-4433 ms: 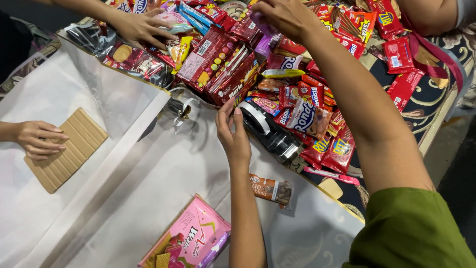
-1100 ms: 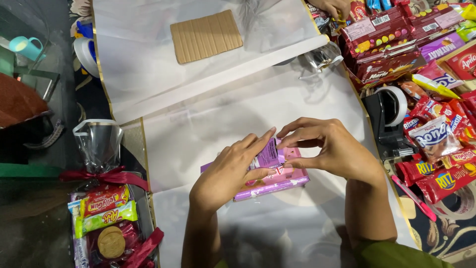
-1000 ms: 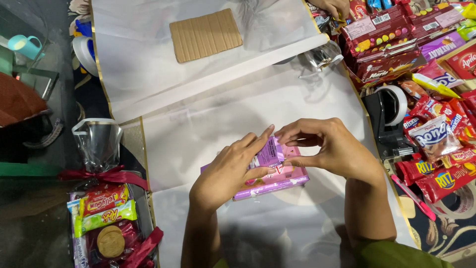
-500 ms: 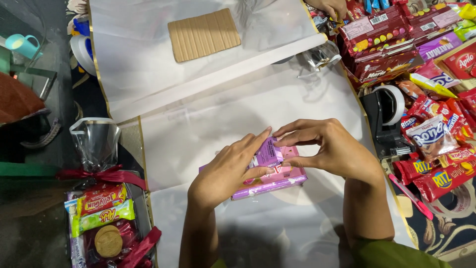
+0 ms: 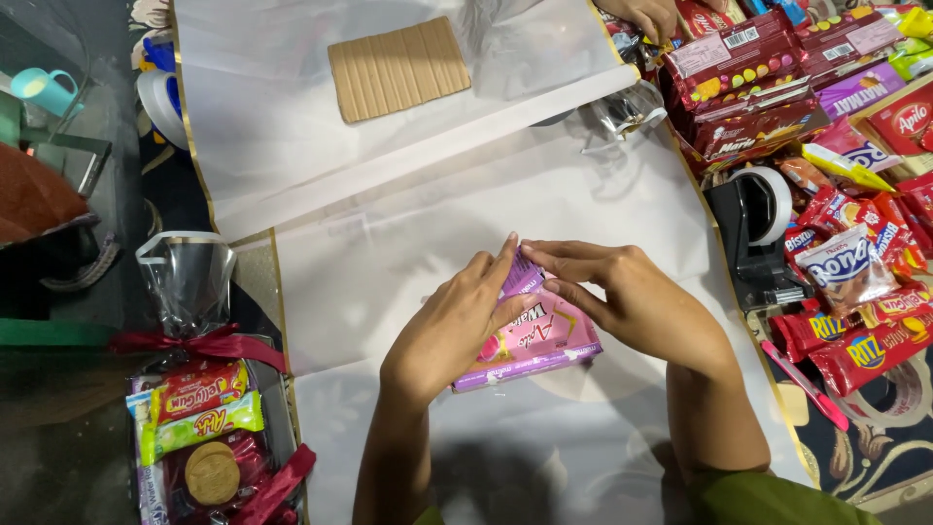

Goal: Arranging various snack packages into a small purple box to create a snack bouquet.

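While bare sheet (image 5: 408, 243) surrounds them (snacks (image 5: 836, 194) crowd right), left hand (image 5: 452, 326) and right hand (image 5: 632, 301) grip purple packet (image 5: 525, 277).

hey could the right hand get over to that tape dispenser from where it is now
Probably yes. The right hand rests on the pink wafer pack, and the black tape dispenser stands just off to its right with only bare white wrapping sheet between them, nothing blocking.

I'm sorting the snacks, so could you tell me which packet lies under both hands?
The pink wafer packet on the white sheet; every other snack sits in the right-hand pile or the wrapped bundle.
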